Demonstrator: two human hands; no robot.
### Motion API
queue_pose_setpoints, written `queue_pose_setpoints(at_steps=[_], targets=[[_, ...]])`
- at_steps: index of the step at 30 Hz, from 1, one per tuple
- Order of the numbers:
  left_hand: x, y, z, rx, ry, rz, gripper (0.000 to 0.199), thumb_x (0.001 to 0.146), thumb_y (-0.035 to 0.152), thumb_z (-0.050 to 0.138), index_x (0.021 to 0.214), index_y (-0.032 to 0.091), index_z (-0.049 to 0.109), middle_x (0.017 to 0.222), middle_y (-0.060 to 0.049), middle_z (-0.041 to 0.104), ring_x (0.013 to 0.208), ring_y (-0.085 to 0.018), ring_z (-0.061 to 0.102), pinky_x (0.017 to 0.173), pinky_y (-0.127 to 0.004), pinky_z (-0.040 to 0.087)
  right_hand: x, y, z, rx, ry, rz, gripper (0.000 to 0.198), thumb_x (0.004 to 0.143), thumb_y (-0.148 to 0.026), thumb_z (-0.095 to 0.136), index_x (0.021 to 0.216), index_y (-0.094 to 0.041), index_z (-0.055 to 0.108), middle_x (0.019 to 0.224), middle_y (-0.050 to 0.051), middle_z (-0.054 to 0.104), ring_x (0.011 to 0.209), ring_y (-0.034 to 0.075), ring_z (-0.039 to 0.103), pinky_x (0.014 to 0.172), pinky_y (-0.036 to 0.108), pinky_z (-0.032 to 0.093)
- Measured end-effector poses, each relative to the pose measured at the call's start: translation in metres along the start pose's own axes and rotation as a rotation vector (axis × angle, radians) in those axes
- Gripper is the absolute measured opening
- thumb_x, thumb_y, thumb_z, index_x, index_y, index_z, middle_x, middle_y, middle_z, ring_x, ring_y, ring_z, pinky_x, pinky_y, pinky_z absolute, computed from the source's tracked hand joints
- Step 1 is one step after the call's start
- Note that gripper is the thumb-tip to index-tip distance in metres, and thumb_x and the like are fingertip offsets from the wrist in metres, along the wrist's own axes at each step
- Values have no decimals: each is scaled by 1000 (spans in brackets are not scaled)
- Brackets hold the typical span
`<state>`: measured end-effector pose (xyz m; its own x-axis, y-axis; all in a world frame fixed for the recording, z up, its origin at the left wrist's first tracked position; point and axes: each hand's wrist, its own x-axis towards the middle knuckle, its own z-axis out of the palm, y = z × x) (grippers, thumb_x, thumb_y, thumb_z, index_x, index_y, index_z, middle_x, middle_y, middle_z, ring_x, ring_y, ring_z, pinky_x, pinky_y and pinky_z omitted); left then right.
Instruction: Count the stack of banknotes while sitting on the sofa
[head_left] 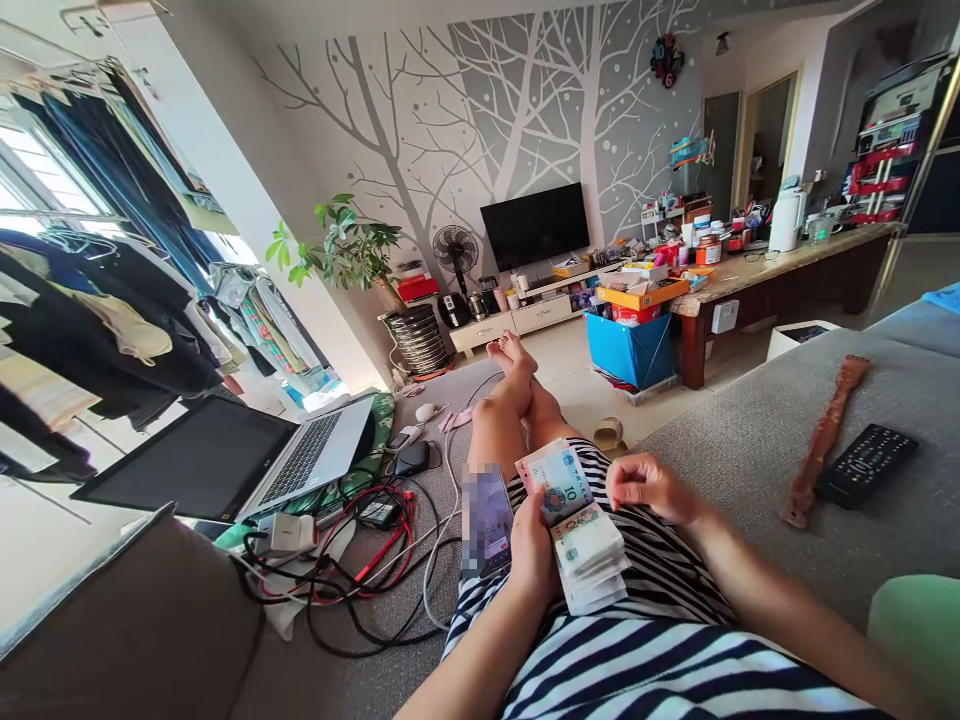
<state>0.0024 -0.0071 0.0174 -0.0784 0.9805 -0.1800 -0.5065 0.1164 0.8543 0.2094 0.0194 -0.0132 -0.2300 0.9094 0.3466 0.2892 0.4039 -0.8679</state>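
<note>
A: Hands, quick?
B: Left hand (pixel 534 555) grips a wad of banknotes (pixel 592 550), thumb on the face; right hand (pixel 654 488) is just beside it on the other side, fingers curled in, loosely closed; can't tell if anything is pinched in there.
A: Where's the wad; what's readable?
B: Over the lap, on the striped garment (pixel 645 660); upper part shows a "10", lower part fans out in loose layers; can't tell if it's one folded wad or two stacks.
A: Nearby stuff?
B: Smartphone (pixel 496 525) on the lap, just beside the left hand, partly pixelated; tangled cables (pixel 367 570) on the grey sofa (pixel 750 430) past that; open laptop (pixel 315 460) beyond, screen dark.
A: Right side?
B: Remote control (pixel 868 466) on the sofa, well apart from the right hand; brown back scratcher (pixel 825 435) lies just beside it.
A: Background?
B: Television (pixel 536 225), dark, against a tree-patterned wall (pixel 420 130); standing fan (pixel 455 250) next to it.
</note>
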Motion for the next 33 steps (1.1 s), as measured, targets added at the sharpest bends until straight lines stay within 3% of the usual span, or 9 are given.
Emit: queue_pose_setpoints(at_steps=[3, 5, 7, 9, 12, 18, 23, 27, 33], targets=[[-2, 6, -1, 11, -5, -12, 38, 59, 46, 83, 81, 15, 76, 83, -9, 78, 84, -29, 73, 77, -37, 56, 42, 35, -16, -123, 184, 137, 38, 97, -48, 55, 78, -20, 71, 78, 5, 74, 80, 21, 69, 75, 31, 52], [-3, 9, -1, 0, -8, -13, 38, 56, 45, 85, 78, 15, 75, 80, -8, 78, 85, -30, 73, 78, -37, 56, 72, 55, -22, -223, 233, 240, 31, 96, -45, 61, 81, -19, 72, 83, 5, 75, 85, 23, 71, 78, 32, 54], [-4, 10, 0, -28, -22, -26, 39, 54, 44, 86, 79, 15, 76, 82, -8, 79, 86, -32, 74, 79, -39, 57, 98, 71, -23, -314, 229, 334, 23, 96, -39, 69, 95, -17, 74, 99, 7, 76, 92, 23, 71, 84, 36, 56], [-5, 10, 0, -58, -37, -47, 42, 54, 43, 86, 83, 15, 77, 86, -10, 80, 87, -33, 74, 79, -40, 58, 116, 81, -19, -383, 187, 396, 27, 101, -36, 66, 120, -17, 68, 122, 9, 70, 103, 22, 70, 90, 43, 59], [-4, 10, -2, -52, -60, -55, 45, 56, 45, 85, 88, 14, 78, 87, -11, 80, 87, -33, 75, 80, -42, 58, 134, 90, -11, -454, 108, 439, 34, 102, -35, 66, 131, -18, 64, 132, 10, 65, 110, 25, 68, 93, 46, 59], [-1, 11, -7, 18, -47, -13, 35, 60, 44, 84, 79, 16, 76, 79, -8, 78, 88, -31, 74, 83, -39, 57, 145, 91, -3, -541, 2, 458, 31, 102, -35, 65, 129, -20, 65, 133, 10, 65, 110, 24, 68, 93, 44, 59], [-2, 10, -3, 8, -22, 26, 37, 58, 44, 84, 80, 16, 77, 83, -7, 79, 85, -29, 73, 83, -39, 56, 147, 88, -10, -603, -29, 488, 32, 102, -35, 66, 130, -20, 65, 133, 10, 65, 111, 25, 68, 93, 45, 59], [-8, 15, 4, -1, -46, 25, 35, 53, 43, 84, 73, 16, 75, 82, -9, 79, 78, -28, 71, 77, -39, 56, 147, 91, -29, -626, -61, 527, 31, 102, -35, 66, 129, -20, 65, 133, 10, 65, 111, 25, 68, 93, 44, 59], [-12, 18, 7, 15, -75, 18, 33, 54, 44, 84, 68, 16, 73, 80, -10, 79, 81, -30, 72, 78, -38, 56, 134, 101, -80, -638, -65, 607, 30, 102, -35, 65, 128, -21, 67, 134, 9, 65, 111, 25, 68, 93, 43, 59]])
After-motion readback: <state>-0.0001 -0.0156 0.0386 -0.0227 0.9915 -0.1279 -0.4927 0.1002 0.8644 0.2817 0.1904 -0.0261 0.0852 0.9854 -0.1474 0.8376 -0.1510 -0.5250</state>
